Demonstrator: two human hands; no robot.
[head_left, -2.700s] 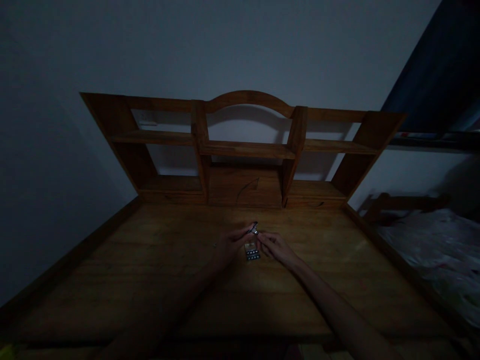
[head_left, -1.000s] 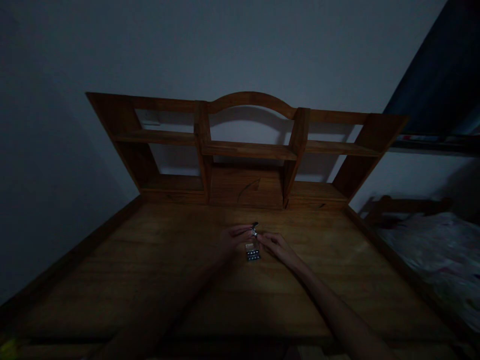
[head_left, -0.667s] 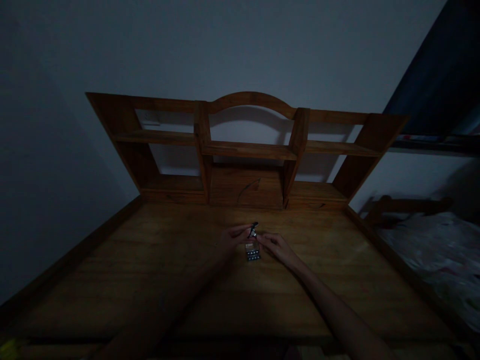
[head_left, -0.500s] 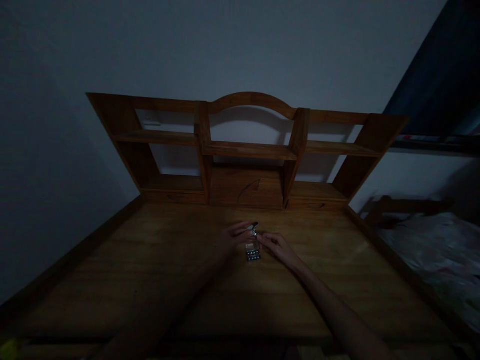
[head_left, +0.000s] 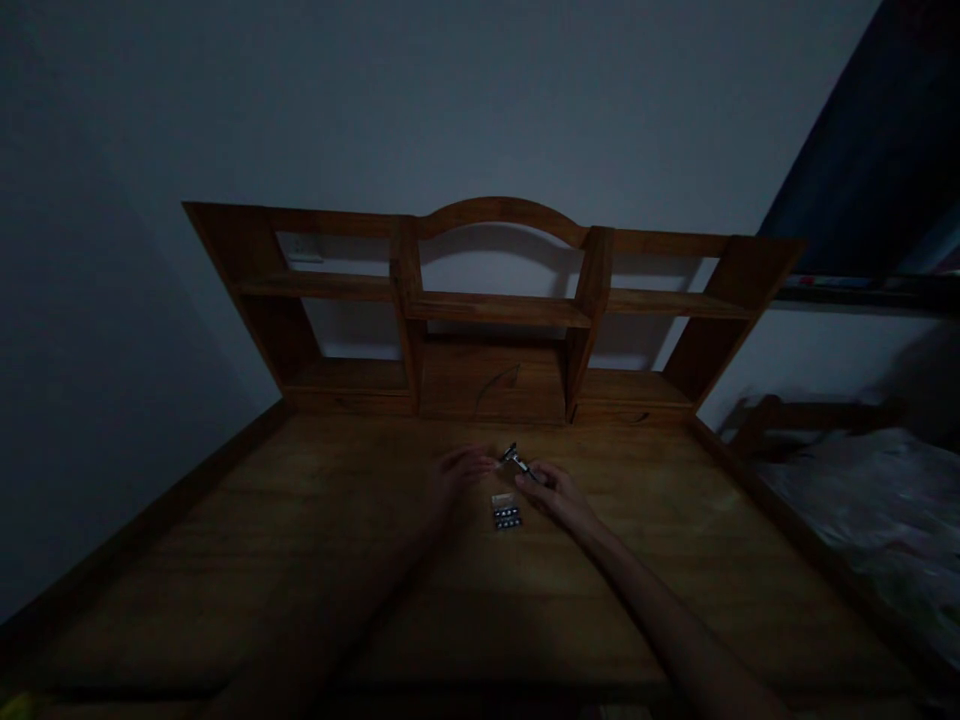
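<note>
A razor (head_left: 523,465) with a dark T-shaped head and a shiny neck is held by its handle in my right hand (head_left: 553,490), closed around it. The head points up and left, toward my left hand (head_left: 459,470). The fingers of my left hand are pressed together, with a small pale, clear-looking bit at the tips, too dim to name. Just below the razor, a small case (head_left: 504,500) lies on the desk, its lower part filled with several dark razor cartridges (head_left: 508,517) with light marks. Neither hand touches the case.
The wooden desktop (head_left: 315,540) spreads around the hands, with raised side rails. Behind it stands a wooden shelf unit (head_left: 499,312) with small drawers against the wall. A plastic-covered heap (head_left: 862,510) lies right of the desk. The room is dim.
My hands have drawn apart; my left hand has moved left, away from the razor head. The razor now shows clearly in my right hand. The case has stayed on the desk.
</note>
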